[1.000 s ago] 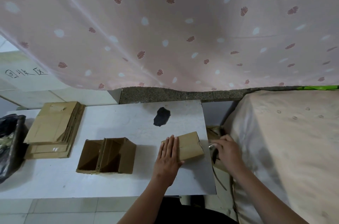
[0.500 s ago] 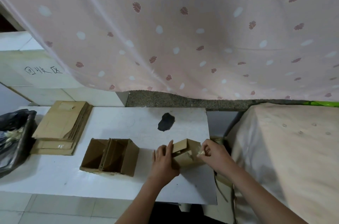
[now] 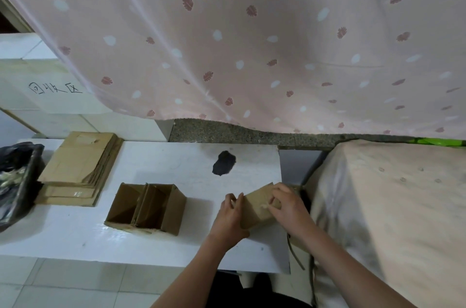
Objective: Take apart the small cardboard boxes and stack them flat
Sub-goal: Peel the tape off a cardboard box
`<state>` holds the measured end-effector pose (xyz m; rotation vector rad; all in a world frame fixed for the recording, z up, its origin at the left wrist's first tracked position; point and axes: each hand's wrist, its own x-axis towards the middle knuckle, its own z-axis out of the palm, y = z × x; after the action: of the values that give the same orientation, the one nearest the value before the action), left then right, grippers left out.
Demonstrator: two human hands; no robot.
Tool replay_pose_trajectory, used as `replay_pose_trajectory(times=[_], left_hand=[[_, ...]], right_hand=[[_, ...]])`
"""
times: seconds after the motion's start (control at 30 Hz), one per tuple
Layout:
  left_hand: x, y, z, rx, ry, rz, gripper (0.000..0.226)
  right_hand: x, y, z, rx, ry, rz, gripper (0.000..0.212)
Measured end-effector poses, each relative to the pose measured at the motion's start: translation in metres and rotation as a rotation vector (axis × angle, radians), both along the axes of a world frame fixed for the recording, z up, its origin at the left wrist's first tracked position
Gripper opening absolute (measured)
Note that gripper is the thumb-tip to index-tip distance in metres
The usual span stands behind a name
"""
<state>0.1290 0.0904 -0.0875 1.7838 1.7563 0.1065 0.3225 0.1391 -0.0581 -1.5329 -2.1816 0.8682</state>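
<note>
Black bag (image 3: 15, 181) — one, at the tabletop's left edge, partly out of frame; contents unclear.

Flat stack (image 3: 78, 169) — one pile of flattened cardboard at the far-left corner of the tabletop (image 3: 161, 171); sheet count cannot be told.

Open boxes (image 3: 146, 206) — two, touching side by side, left of centre near the front edge, openings up, not yet taken apart.

Dark patch (image 3: 224, 162) — one, on the tabletop toward the far edge, right of centre.

Left hand (image 3: 230, 219) — fingers curled round the left end of the held box, thumb side toward the wearer.

Held box (image 3: 254, 203) — one small closed box, raised slightly at the tabletop's front-right corner, between both hands. Its long axis runs roughly left to right, tilted up toward the far right. Both hands are on it; the left is the nearer to the stack.

Right hand (image 3: 290, 206) — fingertips pinched on the box's top right edge, apparently at a tape end or flap; which one cannot be told.

Judgement: the seam under the right hand is what needs opening next, pulled rightward while the left hand braces.

Covered surface (image 3: 390, 206) — one, cloth-draped, right of the tabletop. Patterned curtain (image 3: 252, 43) — one, hanging behind.
</note>
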Motion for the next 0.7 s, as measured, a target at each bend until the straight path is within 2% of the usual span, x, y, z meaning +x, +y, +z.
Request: replay_pose_trajectory(times=[0.1,0.2,0.3,0.33,0.4,0.43,0.47,0.53,0.57,0.7], left_hand=[[-0.004,0.002,-0.001,0.010,0.050,-0.007,0.106],[-0.004,0.004,-0.001,0.056,0.099,-0.053,0.100],[0.001,0.005,-0.002,0.071,0.162,-0.117,0.097],[0.004,0.005,-0.003,0.062,0.174,-0.126,0.096],[0.010,0.005,-0.005,0.037,0.178,-0.119,0.094],[0.014,0.005,-0.007,0.025,0.174,-0.112,0.094],[0.017,0.004,-0.009,0.017,0.174,-0.105,0.094],[0.020,0.001,-0.013,0.026,0.206,-0.100,0.091],[0.021,-0.002,-0.015,0.041,0.230,-0.101,0.088],[0.020,-0.006,-0.022,0.072,0.282,-0.109,0.083]], right_hand=[[0.004,0.001,-0.008,-0.039,-0.085,-0.075,0.017],[0.001,0.005,-0.010,-0.147,-0.093,-0.065,0.016],[-0.003,0.005,-0.008,-0.142,-0.101,-0.101,0.011],[-0.003,0.004,-0.006,-0.149,-0.065,-0.106,0.017],[-0.004,0.004,-0.003,-0.204,0.037,-0.095,0.049],[-0.005,0.005,-0.001,-0.211,0.056,-0.085,0.055],[-0.006,0.007,-0.001,-0.197,0.059,-0.075,0.047],[-0.008,0.011,-0.002,-0.163,0.051,-0.096,0.016],[-0.009,0.012,-0.001,-0.166,0.055,-0.124,0.011],[-0.014,0.015,0.000,-0.326,0.050,-0.168,0.016]])
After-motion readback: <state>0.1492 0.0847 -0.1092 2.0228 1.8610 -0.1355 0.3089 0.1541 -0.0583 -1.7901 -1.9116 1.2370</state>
